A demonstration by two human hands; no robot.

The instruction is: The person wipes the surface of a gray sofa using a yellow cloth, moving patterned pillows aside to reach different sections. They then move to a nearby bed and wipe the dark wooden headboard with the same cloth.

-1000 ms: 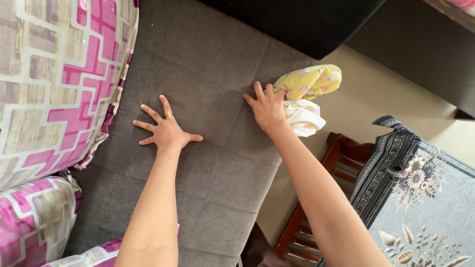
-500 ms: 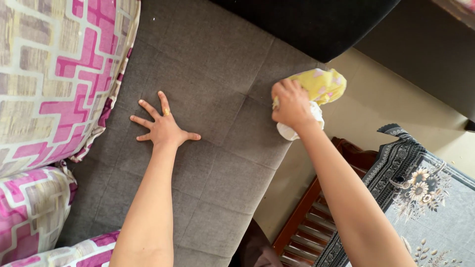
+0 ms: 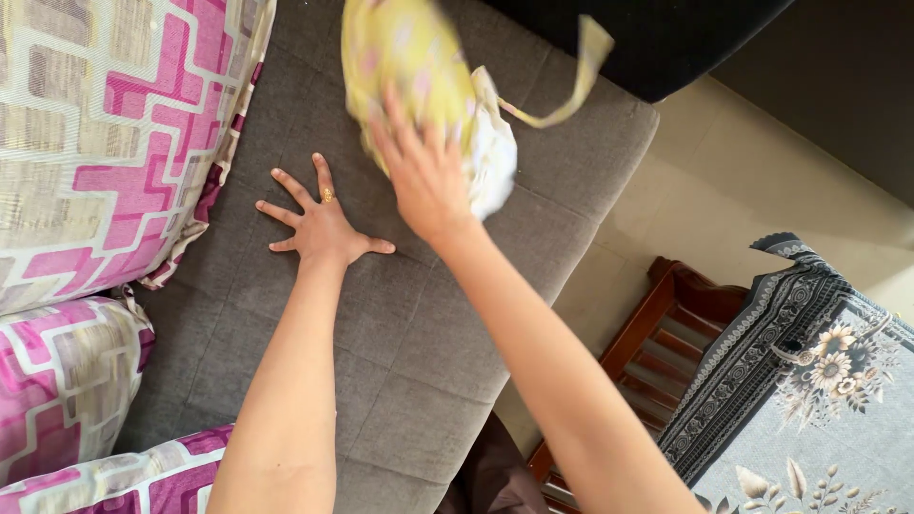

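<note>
Left hand (image 3: 319, 227) lies flat on the grey sofa seat (image 3: 419, 324), fingers spread wide, a ring showing, gripping nothing. Right hand (image 3: 424, 176) is up over the seat's far end, its fingers on a yellow patterned cloth (image 3: 400, 57) with a white lining; whether they clutch it cannot be told. The cloth is blurred, a strap flying toward the seat's far right corner. Pink-patterned cushions (image 3: 105, 143) line the left edge.

light: bright, even daylight on my feed | shadows: soft, under left hand (image 3: 319, 228) and forearms on grey sofa seat (image 3: 419, 324) | glare: none | blur: right hand (image 3: 426, 176) and yellow cloth (image 3: 405, 67) motion-smeared | focus: cushions (image 3: 105, 143), rug (image 3: 809, 381) sharp | edges: mild wide-angle stretch
</note>
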